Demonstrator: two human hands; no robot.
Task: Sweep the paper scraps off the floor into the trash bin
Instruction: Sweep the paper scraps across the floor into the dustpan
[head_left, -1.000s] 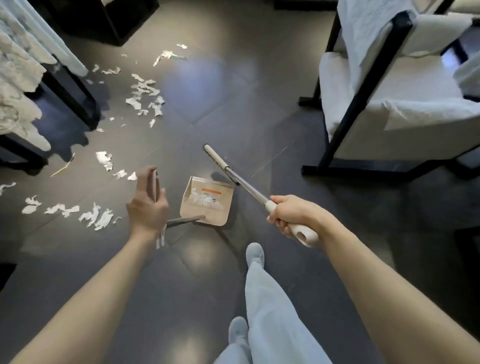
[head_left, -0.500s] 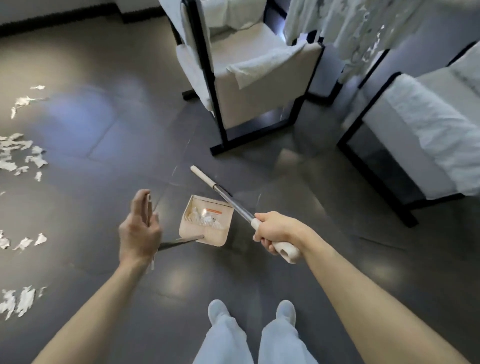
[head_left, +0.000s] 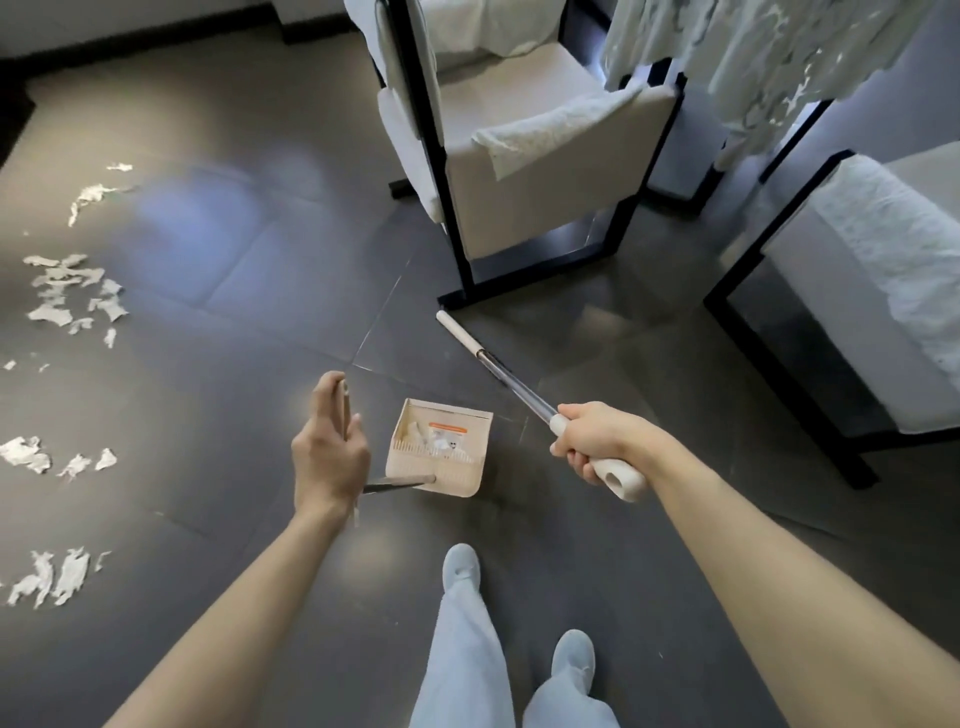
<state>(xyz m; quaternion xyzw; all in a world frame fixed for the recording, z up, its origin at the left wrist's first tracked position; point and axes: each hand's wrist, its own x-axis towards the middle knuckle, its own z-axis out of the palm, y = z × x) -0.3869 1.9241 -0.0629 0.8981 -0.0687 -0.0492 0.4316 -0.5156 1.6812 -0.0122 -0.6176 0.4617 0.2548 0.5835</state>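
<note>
The left hand (head_left: 327, 457) curls round the dustpan (head_left: 470, 486) handle (head_left: 345, 410); a few scraps lie in the pan. The right hand (head_left: 597, 441) grips the broom pole (head_left: 519, 389). More scraps (head_left: 57, 312) litter the floor (head_left: 234, 322) at left.

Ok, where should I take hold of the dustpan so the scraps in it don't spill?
Grip the dustpan by its long handle, coming from above on the near side. The handle joins the pan's near edge and rises toward the camera, where the left hand holds its top. The pan's walls are broad and paper scraps lie inside, so grabbing those would likely tip it.
</note>
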